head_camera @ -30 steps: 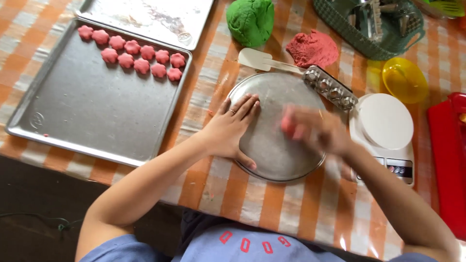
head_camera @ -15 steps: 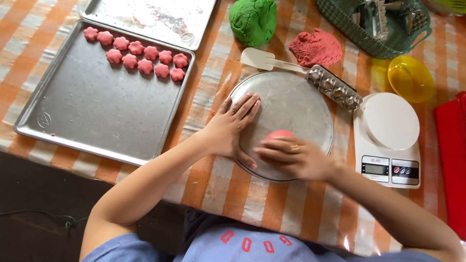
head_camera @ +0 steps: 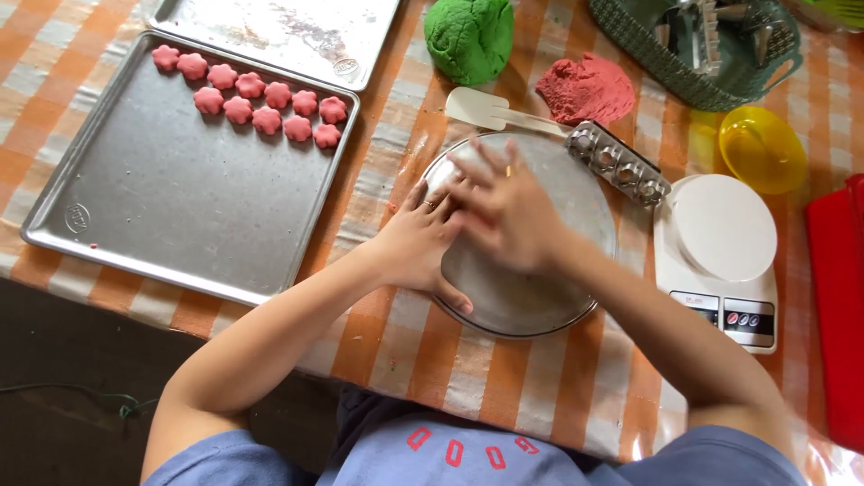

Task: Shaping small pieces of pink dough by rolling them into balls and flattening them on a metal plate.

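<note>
My left hand [head_camera: 416,245] lies flat on the left rim of a round metal plate [head_camera: 533,301], fingers spread and thumb on the plate's near edge. My right hand [head_camera: 508,211] is blurred and lies palm-down over the plate's middle, fingers stretched toward the far left rim and overlapping my left fingertips. No dough shows under it. A grey baking tray [head_camera: 153,207] to the left holds several pink flower-shaped dough pieces [head_camera: 261,103] in two rows at its far edge.
Behind the plate are a green dough ball [head_camera: 468,36], a pink dough lump [head_camera: 585,90], a white spatula [head_camera: 486,110] and a metal mould strip [head_camera: 617,162]. A white kitchen scale [head_camera: 720,238], yellow bowl [head_camera: 761,148], green basket [head_camera: 693,63] and red board [head_camera: 837,306] stand right. A second tray [head_camera: 270,31] lies at the back left.
My right hand held a pink dough ball at the plate's near edge half a second ago; it has moved up and left across the plate, and the dough is now hidden. My left hand stayed put.
</note>
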